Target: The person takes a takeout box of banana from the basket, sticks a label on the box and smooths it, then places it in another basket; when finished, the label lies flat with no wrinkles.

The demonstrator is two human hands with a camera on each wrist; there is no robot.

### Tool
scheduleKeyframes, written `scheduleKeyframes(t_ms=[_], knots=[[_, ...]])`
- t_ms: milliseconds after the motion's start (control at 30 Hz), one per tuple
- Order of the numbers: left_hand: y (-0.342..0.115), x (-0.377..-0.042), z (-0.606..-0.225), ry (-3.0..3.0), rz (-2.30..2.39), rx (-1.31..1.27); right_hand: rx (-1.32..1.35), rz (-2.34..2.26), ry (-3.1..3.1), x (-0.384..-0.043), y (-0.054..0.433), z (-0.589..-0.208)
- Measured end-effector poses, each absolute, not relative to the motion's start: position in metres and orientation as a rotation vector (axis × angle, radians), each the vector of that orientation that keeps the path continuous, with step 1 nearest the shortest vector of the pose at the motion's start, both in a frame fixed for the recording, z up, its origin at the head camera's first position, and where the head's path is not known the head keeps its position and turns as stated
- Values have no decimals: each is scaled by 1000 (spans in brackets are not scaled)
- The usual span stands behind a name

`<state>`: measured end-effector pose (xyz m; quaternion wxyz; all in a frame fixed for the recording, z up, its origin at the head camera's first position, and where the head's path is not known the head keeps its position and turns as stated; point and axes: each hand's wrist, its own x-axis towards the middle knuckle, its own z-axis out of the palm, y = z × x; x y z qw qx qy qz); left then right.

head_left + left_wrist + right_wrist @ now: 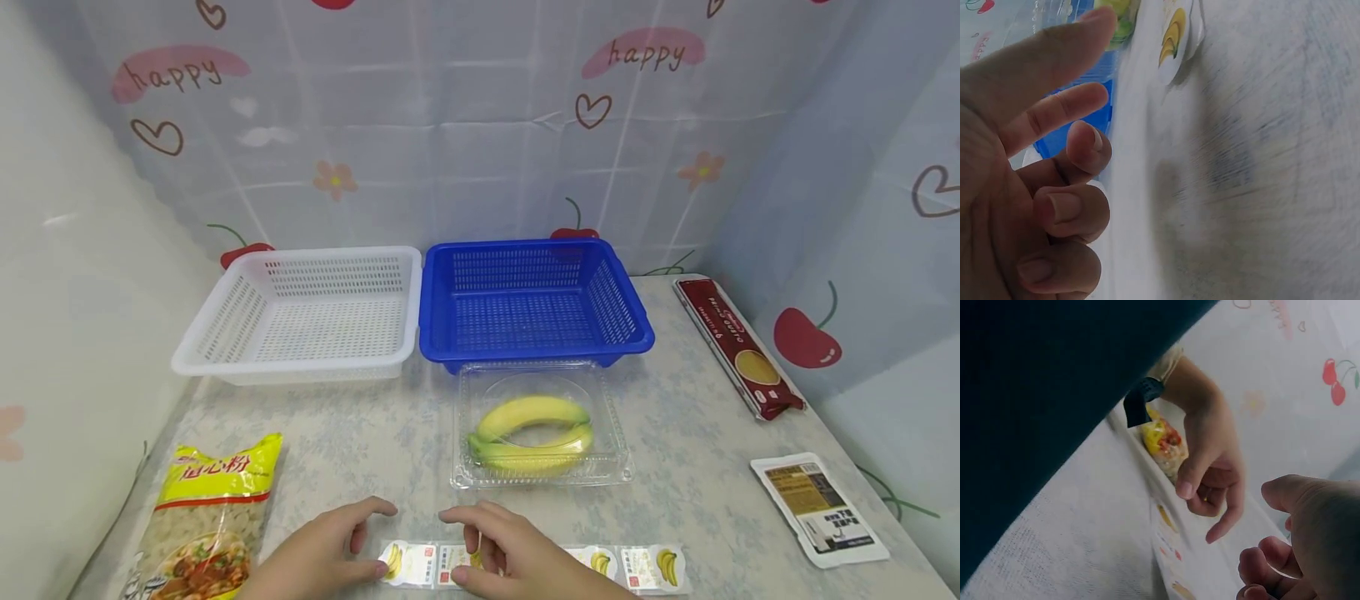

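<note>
A strip of banana labels (652, 568) lies along the front of the table, its white pieces printed with yellow bananas. My left hand (322, 546) hovers at the strip's left end, fingers loosely bent and thumb apart from the label (1174, 40) in the left wrist view. Over the strip's middle is my right hand (517, 554), covering part of it, its fingers also loosely bent. In the right wrist view this right hand (1316, 544) holds nothing. Just beyond the hands stands a clear plastic box (611, 475) with bananas (532, 417) inside.
At the back, a white basket (300, 368) and a blue basket (536, 350) stand side by side. A yellow-topped food bag (213, 517) lies at left. On the right are a red spaghetti pack (735, 346) and a white pouch (821, 510). A printed curtain (450, 150) hangs behind.
</note>
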<state>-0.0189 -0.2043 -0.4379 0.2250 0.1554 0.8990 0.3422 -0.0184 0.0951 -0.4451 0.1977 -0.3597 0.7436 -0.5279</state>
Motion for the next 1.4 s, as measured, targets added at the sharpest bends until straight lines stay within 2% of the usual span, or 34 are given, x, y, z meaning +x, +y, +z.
scheduleKeyframes(t_ms=[500, 833, 1100, 1400], knots=[[-197, -19, -447, 2417, 976, 401, -1023, -1293, 2167, -27, 69, -472], [-191, -21, -449, 2475, 918, 350, -1069, -1032, 2436, -30, 54, -472], [-189, -21, -450, 2471, 926, 320, -1044, -984, 2540, -34, 50, -479], [-190, -20, -451, 2476, 942, 320, -1131, -960, 2589, -32, 49, -482]])
